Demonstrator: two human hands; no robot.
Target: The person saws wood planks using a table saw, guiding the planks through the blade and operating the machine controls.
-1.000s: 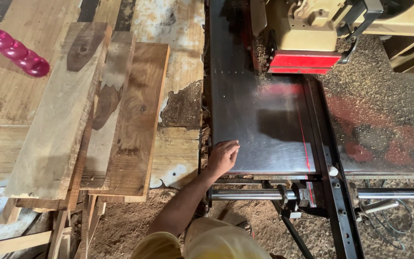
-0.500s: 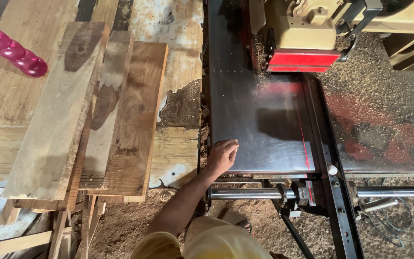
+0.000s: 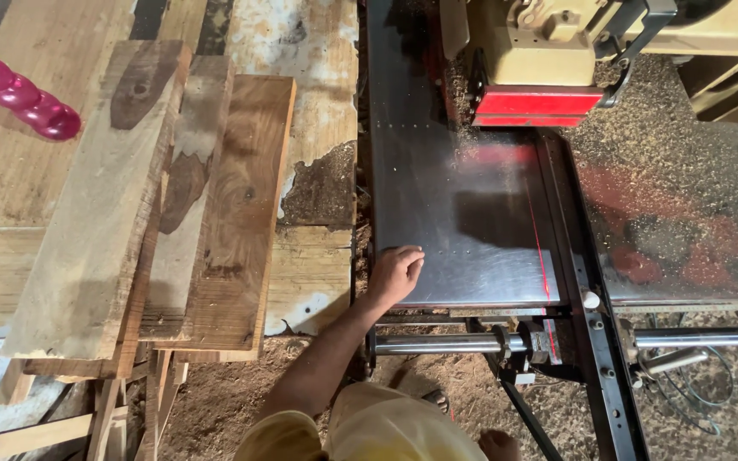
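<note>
While on saw table (image 3: 471, 213), left hand (image 3: 393, 275)

The grey, polished steel saw surface (image 3: 463, 213) is showing a thin red line along its right side and a blurred red reflection. The cream-yellow machine housing (image 3: 540, 43) is carrying a bright red guard plate (image 3: 538, 104). The rough wooden planks (image 3: 172, 205) are showing tan and brown grain with dark knots. A glossy magenta twisted rod (image 3: 19, 90) is gleaming, and pale brown sawdust (image 3: 685, 171) is speckling the right side.
</note>
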